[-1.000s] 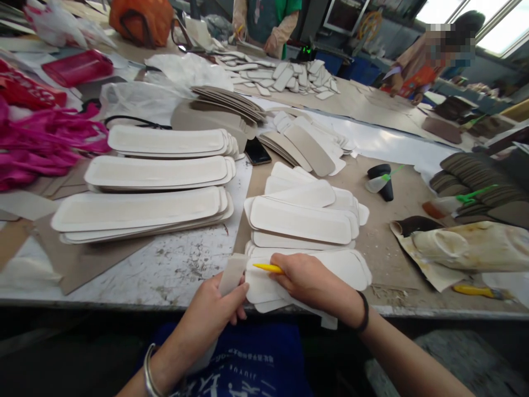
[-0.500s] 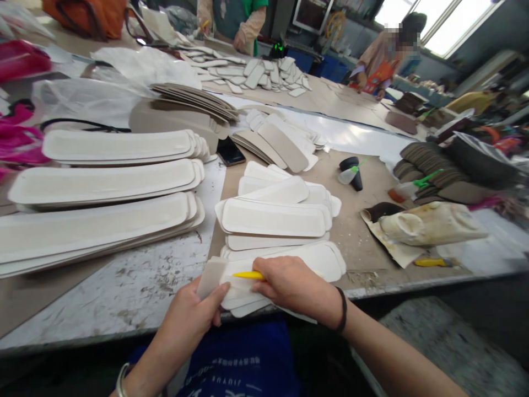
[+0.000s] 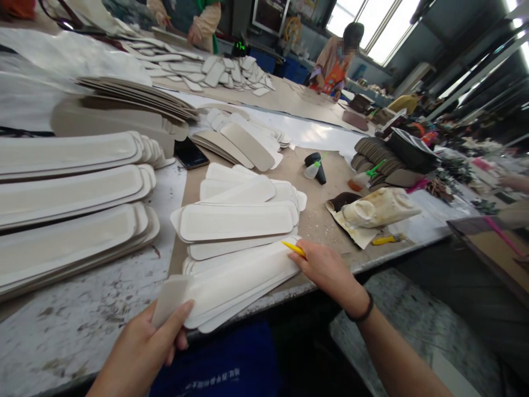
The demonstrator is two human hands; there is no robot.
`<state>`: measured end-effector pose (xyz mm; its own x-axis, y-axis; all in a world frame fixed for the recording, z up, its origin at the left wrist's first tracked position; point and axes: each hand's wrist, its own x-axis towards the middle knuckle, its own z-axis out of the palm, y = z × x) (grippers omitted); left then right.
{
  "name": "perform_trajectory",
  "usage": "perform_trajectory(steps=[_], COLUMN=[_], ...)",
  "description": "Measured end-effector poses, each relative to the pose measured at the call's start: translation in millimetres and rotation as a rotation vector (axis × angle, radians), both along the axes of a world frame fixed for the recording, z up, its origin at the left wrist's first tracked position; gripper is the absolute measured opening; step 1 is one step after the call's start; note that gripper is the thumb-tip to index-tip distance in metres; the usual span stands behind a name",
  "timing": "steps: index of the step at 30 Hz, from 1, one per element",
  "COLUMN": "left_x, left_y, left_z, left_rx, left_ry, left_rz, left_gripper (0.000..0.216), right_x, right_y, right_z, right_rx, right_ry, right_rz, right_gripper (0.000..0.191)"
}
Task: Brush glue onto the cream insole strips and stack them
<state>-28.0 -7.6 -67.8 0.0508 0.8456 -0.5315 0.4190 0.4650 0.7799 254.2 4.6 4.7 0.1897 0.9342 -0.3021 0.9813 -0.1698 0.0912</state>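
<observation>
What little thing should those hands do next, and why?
Perhaps press down the right end of the white piece: the right hand, holding a yellow tool, is there, while the left hand holds a pale strip at the other end.

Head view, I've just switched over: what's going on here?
A person's bare left hand grips a small beige piece at the left end of a long pale strip. The right hand, holding a slim yellow tool, is at the strip's other end. The strip lies over similar ones near the table edge. More stacked strips stand to the left, and a phone lies farther back.
</observation>
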Motion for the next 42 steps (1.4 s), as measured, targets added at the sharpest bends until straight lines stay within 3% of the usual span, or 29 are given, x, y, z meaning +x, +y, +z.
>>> perform_trajectory(steps=[13, 19, 22, 27, 33, 38, 42], left_x=[5, 11, 11, 6, 5, -5, -14], left_y=[2, -1, -1, 1, -1, -3, -3], left_z=[8.5, 17.0, 15.9, 13.1, 29.0, 31.6, 32.7], left_rx=[-0.045, -0.005, -0.014, -0.019, -0.031, -0.061, -0.139], left_ry=[-0.048, 0.023, 0.017, -0.039, -0.141, -0.265, -0.422], left_rz=[0.022, 0.028, 0.045, 0.042, 0.114, 0.127, 0.212], left_gripper=[0.048, 0.048, 0.047, 0.049, 0.046, 0.041, 0.033], right_x=[8, 10, 21, 32, 27, 23, 18], right_y=[14, 11, 3, -15, -19, -21, -30], right_z=[-6.8, -3.7, -1.3, -8.6, -17.4, -9.6, -6.4], right_rx=[-0.12, -0.059, 0.028, 0.217, 0.296, 0.227, 0.143], right_ry=[0.022, -0.081, -0.09, 0.076, 0.401, 0.688, 0.836], right_rz=[0.075, 0.112, 0.039, -0.078, -0.102, -0.248, -0.358], right_gripper=[0.021, 0.018, 0.017, 0.024, 0.025, 0.032, 0.042])
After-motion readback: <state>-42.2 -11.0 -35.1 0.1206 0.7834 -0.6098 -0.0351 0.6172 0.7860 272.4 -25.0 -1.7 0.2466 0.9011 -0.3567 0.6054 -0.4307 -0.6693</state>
